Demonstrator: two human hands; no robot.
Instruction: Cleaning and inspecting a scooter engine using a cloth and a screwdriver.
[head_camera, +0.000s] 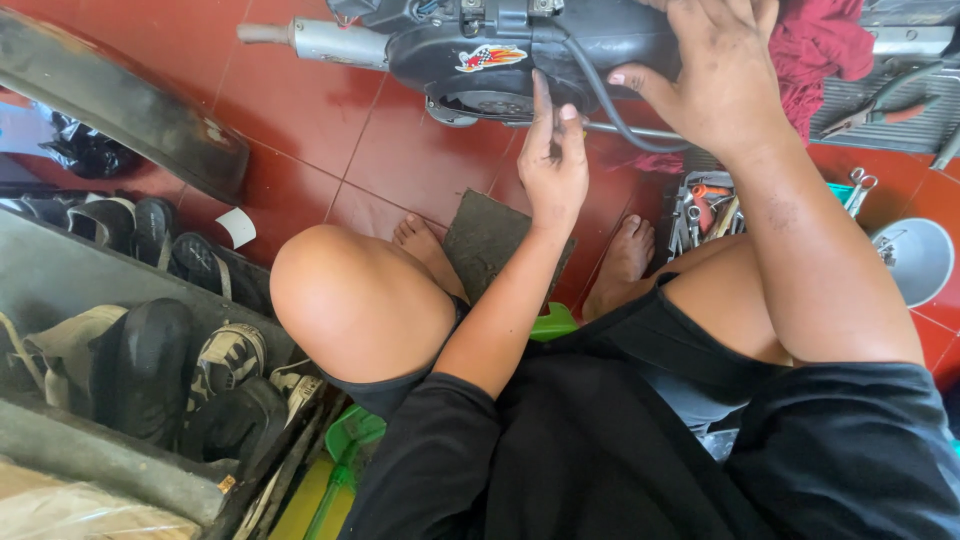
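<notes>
Left hand (552, 160) fingertips up against black engine cover (520, 50) lying on red tiled floor (330, 140), gripping nothing; right hand (715, 75) spread flat on top, possibly pinching the black cable (600, 100): cover may slip sideways, trapping fingers.

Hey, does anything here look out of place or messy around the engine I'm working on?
Mostly the red rag, bunched loosely over the black engine housing beside the right hand. Hand tools lie jumbled in a heap on the red tiled floor. Nothing looks spilled.
</notes>
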